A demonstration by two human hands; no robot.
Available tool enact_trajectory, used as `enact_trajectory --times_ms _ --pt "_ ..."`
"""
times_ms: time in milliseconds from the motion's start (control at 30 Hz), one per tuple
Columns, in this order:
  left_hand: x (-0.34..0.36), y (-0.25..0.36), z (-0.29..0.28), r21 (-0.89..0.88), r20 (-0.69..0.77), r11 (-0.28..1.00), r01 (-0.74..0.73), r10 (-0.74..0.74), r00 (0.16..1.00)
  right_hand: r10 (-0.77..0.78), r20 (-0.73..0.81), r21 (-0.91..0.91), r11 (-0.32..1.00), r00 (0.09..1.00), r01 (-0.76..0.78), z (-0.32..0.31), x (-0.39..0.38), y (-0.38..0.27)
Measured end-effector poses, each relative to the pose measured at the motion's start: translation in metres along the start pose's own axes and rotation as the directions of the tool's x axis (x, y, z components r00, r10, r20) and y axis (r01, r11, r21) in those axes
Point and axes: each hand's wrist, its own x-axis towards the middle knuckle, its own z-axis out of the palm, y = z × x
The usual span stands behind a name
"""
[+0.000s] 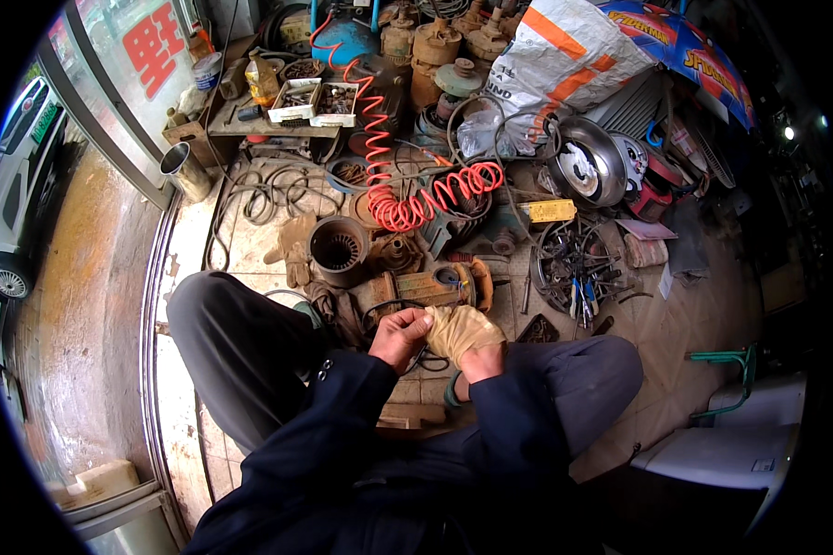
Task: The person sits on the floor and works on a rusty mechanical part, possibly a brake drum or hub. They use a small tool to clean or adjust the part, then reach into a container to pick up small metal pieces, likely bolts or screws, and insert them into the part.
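Observation:
A tan work glove [461, 331] is in front of me between my knees, covering most of my right hand [482, 363]. The bare wrist shows below it, and the fingers inside are hidden. With thumb and fingers closed, my left hand [400, 337] pinches the left edge of that glove; this hand is bare. Just beyond my hands, a rusty orange-brown machine housing [424, 289] lies on its side on the floor. Behind it to the left stands a dark cylindrical motor housing [339, 275], its open end facing up and its slotted inside visible.
A red coiled air hose [403, 213] spreads across the floor ahead. To the right, a round tray [539, 289] holds several hand tools. A steel basin [611, 176] and a white sack [565, 65] are farther back. Boxes of small parts [294, 113] rest on a low bench.

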Motion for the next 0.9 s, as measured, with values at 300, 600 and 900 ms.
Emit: enact_trajectory --times_ms 300,600,900 --pt "0.011 -0.003 -0.020 -0.175 -0.139 0.982 0.073 -0.098 0.985 0.184 0.009 0.520 0.839 0.983 -0.161 -0.001 -0.005 -0.038" --pt "0.007 -0.002 -0.007 -0.337 -0.224 0.929 0.151 -0.235 0.946 -0.153 0.049 0.178 0.974 0.987 0.142 -0.003 -0.021 -0.067" --pt "0.011 -0.038 -0.047 -0.063 -0.479 0.944 0.324 -0.314 0.820 0.044 0.036 -0.118 0.992 0.998 -0.039 0.003 -0.018 -0.020"
